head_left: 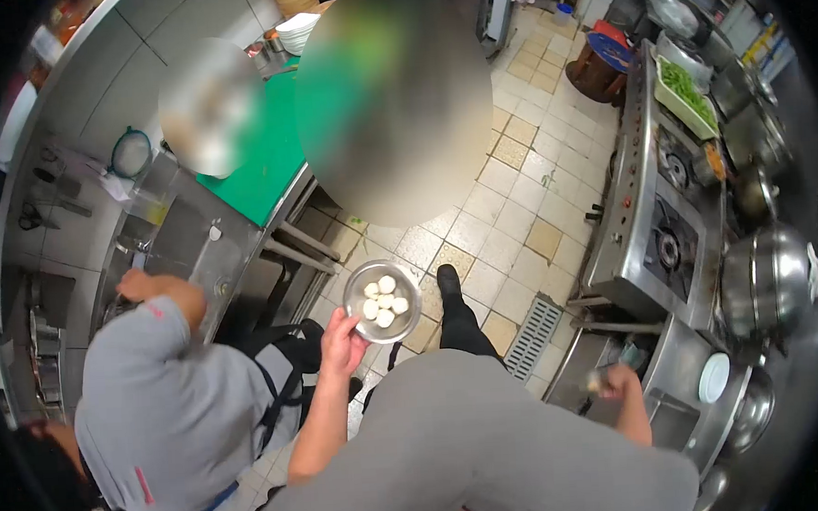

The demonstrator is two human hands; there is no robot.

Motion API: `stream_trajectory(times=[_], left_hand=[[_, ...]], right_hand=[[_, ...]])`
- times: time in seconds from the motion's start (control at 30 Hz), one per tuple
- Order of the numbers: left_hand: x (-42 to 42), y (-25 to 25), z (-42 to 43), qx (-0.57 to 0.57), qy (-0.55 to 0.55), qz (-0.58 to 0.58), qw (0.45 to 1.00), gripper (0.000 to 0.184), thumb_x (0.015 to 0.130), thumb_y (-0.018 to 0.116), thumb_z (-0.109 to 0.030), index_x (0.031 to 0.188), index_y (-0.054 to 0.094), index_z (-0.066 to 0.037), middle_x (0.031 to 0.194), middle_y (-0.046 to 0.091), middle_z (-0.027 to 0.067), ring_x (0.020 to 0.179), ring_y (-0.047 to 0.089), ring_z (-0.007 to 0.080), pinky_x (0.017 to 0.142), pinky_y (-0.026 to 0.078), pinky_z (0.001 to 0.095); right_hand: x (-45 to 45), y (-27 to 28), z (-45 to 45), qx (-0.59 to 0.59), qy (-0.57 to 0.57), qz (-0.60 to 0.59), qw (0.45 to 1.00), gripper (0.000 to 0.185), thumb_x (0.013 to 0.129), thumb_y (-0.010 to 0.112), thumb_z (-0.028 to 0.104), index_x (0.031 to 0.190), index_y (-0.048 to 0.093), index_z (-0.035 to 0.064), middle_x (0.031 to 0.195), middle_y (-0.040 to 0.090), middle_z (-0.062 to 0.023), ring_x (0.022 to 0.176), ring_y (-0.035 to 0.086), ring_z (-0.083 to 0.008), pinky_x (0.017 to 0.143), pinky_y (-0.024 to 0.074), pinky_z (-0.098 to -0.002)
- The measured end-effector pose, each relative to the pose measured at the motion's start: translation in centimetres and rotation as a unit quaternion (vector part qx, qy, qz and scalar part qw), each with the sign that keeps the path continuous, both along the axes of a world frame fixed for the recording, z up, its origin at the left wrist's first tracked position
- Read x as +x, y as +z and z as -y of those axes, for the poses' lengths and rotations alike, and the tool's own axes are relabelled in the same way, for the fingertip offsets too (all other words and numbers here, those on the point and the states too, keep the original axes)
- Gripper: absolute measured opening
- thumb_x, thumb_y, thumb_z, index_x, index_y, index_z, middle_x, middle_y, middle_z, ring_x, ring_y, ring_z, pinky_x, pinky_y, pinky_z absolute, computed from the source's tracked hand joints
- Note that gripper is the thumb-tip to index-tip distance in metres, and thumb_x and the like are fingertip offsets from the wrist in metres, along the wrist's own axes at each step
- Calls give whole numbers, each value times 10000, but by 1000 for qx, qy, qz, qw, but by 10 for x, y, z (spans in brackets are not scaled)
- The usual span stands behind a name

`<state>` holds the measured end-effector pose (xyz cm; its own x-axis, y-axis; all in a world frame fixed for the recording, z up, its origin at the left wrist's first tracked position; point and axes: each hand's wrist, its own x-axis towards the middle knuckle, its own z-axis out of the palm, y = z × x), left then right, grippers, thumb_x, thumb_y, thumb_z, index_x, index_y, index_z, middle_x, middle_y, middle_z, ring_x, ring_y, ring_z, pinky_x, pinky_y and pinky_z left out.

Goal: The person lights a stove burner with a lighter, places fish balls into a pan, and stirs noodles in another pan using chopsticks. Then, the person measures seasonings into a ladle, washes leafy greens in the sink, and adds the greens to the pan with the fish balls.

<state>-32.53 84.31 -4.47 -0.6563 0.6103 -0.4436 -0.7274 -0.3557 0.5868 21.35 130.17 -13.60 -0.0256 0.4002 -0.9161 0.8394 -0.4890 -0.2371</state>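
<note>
My left hand point(341, 344) grips the rim of a round metal bowl point(411, 297), with the thumb over its edge. Several white, round pieces point(385, 302) lie in the bowl; their kind is not clear. My right hand point(622, 382) is out to the right, over the steel counter beside the stove. Its fingers are closed round something small and pale at their tips, too blurred to name. A glassy-looking item point(629, 353) is just beyond that hand.
A co-worker in a grey shirt point(171, 388) stands close on my left at the sink. The stove point(628, 198) runs along the right, with a large steel pot point(769, 278) and a tray of green vegetables point(685, 93). A floor drain grate point(533, 336) lies between. Ahead is a green cutting board point(261, 171).
</note>
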Motion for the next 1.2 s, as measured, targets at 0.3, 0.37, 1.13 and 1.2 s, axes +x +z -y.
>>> stream_trajectory(times=[0.3,0.37,1.13,1.2], left_hand=[[-37,47,-72,-73,248,-6,966,359,916,481,1,1273,482,-32,1293,571,162,1198,574,306,1009,486,485],[-46,49,-81,-92,259,-16,961,351,912,488,-6,1262,490,-34,1287,575,174,1199,575,317,999,500,481],[-124,91,-135,36,-324,-17,945,249,929,556,-70,1169,555,-4,1203,623,155,1067,630,257,851,563,380],[-147,87,-134,55,-427,20,903,231,923,571,-95,1125,594,15,1159,649,145,1002,645,237,826,560,365]], right_hand=[[-759,-101,-125,349,193,-94,912,315,813,727,202,1013,669,-33,1085,688,-222,1021,677,-348,873,556,-407],[-837,-82,-99,343,246,-143,895,376,809,703,116,1128,602,-56,1107,662,-274,1085,650,-356,892,545,-422],[-160,280,220,436,-396,-213,780,314,881,610,67,1184,556,2,911,659,-110,605,631,-161,480,525,-319],[-105,291,306,487,-477,-171,712,285,886,619,80,1156,575,1,869,664,-107,604,637,-171,486,527,-323]])
